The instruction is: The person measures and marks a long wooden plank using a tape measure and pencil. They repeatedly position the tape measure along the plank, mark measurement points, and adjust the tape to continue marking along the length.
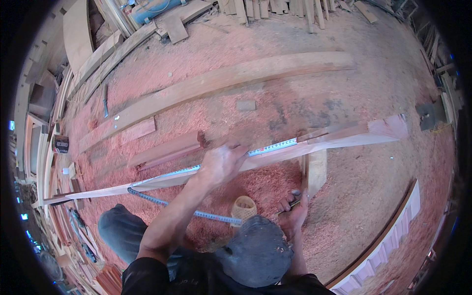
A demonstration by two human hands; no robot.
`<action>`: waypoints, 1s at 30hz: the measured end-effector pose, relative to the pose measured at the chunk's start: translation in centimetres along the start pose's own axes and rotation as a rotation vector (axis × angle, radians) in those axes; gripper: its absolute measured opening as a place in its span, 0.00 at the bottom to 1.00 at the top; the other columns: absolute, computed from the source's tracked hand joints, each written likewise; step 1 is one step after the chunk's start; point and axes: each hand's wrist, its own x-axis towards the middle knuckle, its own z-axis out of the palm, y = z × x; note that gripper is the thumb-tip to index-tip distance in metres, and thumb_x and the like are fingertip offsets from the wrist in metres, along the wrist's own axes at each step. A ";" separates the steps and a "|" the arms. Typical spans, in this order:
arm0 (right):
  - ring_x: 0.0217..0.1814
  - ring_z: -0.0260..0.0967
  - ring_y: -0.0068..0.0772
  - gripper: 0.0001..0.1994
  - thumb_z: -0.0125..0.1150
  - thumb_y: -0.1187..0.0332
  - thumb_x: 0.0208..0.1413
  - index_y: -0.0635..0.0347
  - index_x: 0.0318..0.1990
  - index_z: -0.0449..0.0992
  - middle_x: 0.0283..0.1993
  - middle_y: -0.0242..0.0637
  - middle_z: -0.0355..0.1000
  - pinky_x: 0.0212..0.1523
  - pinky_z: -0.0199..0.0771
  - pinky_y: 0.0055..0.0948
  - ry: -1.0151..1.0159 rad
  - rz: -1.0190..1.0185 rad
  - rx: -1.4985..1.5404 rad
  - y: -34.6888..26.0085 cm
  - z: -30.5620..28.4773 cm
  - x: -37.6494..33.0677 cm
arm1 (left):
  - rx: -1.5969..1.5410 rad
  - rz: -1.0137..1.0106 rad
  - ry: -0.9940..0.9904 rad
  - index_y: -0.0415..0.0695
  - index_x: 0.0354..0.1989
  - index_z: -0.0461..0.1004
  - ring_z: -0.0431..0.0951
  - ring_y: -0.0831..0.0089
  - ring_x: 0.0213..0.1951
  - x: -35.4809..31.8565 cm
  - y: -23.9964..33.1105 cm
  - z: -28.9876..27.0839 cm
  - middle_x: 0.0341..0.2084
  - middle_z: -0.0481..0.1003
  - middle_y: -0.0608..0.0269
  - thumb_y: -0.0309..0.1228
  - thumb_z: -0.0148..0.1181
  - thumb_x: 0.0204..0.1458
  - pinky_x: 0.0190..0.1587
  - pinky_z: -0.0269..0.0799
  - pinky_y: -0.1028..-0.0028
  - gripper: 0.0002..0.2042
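Note:
A long, narrow pale-pink board (275,158) runs across in front of me, from the far left to the right. Along its upper face lies the blade of a tape measure (273,146), pale with dark marks. My left hand (223,164) is closed over the blade at the board's middle, knuckles up. At the left, the blade bends back and runs down toward my knee, which hides the rest. My right hand (293,212) is below the board, fingers curled round a thin dark and yellowish thing too small to name. Close by, a wooden block (317,172) meets the board's underside.
A cream round container (244,208) stands by my knee. Beyond lie a long plank (221,78), shorter pink pieces (169,147) and a small block (246,105). A notched board (388,241) lies at the right. Pink shavings cover the floor; stacked timber lines the left.

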 end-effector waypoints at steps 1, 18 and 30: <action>0.26 0.58 0.27 0.24 0.51 0.42 0.80 0.51 0.42 0.76 0.29 0.26 0.63 0.30 0.62 0.35 0.003 -0.021 -0.007 0.0 0.1 0.1 | -0.002 -0.006 -0.005 0.41 0.50 0.83 0.86 0.42 0.43 0.0 0.0 0.0 0.40 0.82 0.48 0.32 0.65 0.67 0.42 0.83 0.49 0.09; 0.41 0.71 0.37 0.21 0.49 0.45 0.82 0.50 0.39 0.71 0.37 0.32 0.70 0.46 0.77 0.43 -0.020 -0.260 -0.018 -0.3 0.6 1.5 | -0.033 -0.017 -0.044 0.40 0.49 0.83 0.85 0.42 0.42 0.3 0.1 -0.3 0.40 0.82 0.47 0.32 0.65 0.67 0.43 0.81 0.48 0.09; 0.19 0.58 0.31 0.30 0.41 0.34 0.79 0.52 0.42 0.72 0.22 0.29 0.62 0.25 0.64 0.35 0.036 -0.352 -0.114 -2.9 2.6 0.0 | -0.034 -0.003 -0.072 0.40 0.49 0.82 0.84 0.42 0.43 -1.6 -1.6 -1.9 0.40 0.81 0.47 0.32 0.65 0.67 0.44 0.82 0.49 0.09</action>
